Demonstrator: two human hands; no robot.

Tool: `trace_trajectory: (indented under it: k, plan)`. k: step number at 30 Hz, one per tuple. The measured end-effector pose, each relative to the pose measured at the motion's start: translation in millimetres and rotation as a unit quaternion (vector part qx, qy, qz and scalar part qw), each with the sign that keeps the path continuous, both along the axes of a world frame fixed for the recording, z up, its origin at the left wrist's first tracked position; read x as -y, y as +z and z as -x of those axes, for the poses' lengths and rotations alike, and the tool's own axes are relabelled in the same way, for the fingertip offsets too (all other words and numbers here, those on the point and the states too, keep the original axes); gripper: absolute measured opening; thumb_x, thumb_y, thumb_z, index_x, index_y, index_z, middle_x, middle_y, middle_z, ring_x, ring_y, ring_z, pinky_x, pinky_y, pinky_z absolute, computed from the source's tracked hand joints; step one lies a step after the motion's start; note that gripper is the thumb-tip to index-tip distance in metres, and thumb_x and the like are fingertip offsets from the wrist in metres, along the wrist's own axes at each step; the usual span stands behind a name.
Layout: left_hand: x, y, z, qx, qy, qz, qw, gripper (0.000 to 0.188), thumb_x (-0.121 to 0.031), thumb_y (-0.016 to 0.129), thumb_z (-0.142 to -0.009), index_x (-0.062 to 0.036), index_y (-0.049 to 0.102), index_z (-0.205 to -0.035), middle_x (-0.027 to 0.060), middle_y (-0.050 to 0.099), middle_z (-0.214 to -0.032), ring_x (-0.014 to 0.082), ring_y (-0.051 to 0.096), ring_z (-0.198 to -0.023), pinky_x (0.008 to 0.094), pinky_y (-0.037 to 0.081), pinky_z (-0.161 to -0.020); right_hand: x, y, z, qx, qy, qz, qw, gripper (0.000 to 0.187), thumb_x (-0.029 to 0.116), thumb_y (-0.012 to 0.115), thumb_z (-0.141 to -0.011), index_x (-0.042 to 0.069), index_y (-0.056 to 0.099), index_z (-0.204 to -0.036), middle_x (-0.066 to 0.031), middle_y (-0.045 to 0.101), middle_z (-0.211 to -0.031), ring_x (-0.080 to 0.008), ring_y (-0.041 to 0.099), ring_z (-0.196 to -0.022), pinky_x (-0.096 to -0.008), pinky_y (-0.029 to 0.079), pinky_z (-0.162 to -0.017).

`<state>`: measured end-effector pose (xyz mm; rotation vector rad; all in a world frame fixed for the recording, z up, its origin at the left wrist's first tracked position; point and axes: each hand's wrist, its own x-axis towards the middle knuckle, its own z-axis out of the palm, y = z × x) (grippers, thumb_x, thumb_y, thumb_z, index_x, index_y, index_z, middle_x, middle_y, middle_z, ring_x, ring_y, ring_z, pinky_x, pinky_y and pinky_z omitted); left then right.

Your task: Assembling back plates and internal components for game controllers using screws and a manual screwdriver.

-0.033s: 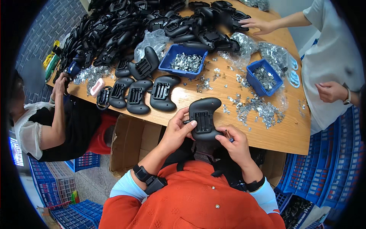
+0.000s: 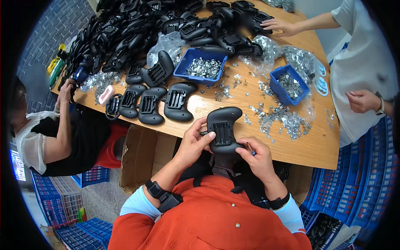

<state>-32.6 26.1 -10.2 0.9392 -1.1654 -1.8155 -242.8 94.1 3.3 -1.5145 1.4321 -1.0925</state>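
Just over the table's near edge I hold a black game controller, its open battery bay with metal contacts facing me. My left hand is closed round its left grip, thumb on the front edge of the bay. My right hand is closed at the lower right grip, its thumb touching the shell. Between its fingers sits a thin dark tool with a blue end, mostly hidden, so its kind is unclear. To the left lies a row of similar controllers, the closest a black controller with its bay up.
Behind stands a blue bin of small metal pieces, with a second blue bin farther right. Loose metal clips scatter across the right side. A heap of black controllers fills the back. Co-workers stand at left and right.
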Motion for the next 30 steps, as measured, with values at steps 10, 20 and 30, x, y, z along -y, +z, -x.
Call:
trace_trajectory:
  k: [10, 20, 30]
  plan:
    - [-8, -15, 5, -0.020, -0.007, 0.015, 1.000, 0.056, -0.013, 0.060, -0.093, -0.0028, 0.032, -0.141, 0.0091, 0.060, -0.111, 0.0076, 0.061, -0.081, 0.0216, 0.053, -0.058, -10, -4, 6, 0.000, -0.010, 0.002, 1.000, 0.021, 0.003, 0.072, -0.078, 0.000, 0.065, -0.097, -0.0031, 0.056, -0.079, -0.0102, 0.047, -0.065, -0.0238, 0.039, -0.059]
    - [-11, -7, -20, -0.074, -0.049, 0.001, 0.996, 0.076, 0.004, 0.068, -0.083, -0.0056, 0.026, -0.145, 0.0127, 0.050, -0.130, 0.0174, 0.059, -0.109, 0.0292, 0.052, -0.088, 0, -3, -4, -0.008, 0.009, -0.059, 0.998, 0.029, 0.003, 0.074, -0.076, -0.001, 0.066, -0.103, -0.0016, 0.058, -0.079, -0.0085, 0.047, -0.063, -0.0230, 0.040, -0.058]
    - [-5, 9, -123, -0.055, 0.179, 0.032, 0.982, 0.062, 0.004, 0.072, -0.078, -0.0009, 0.043, -0.132, 0.0096, 0.057, -0.117, 0.0160, 0.062, -0.098, 0.0296, 0.054, -0.084, 28, 20, -50, -0.061, 0.091, -0.048, 0.993, 0.026, 0.004, 0.072, -0.076, 0.002, 0.067, -0.101, -0.0071, 0.060, -0.074, -0.0151, 0.058, -0.065, -0.0268, 0.046, -0.059]
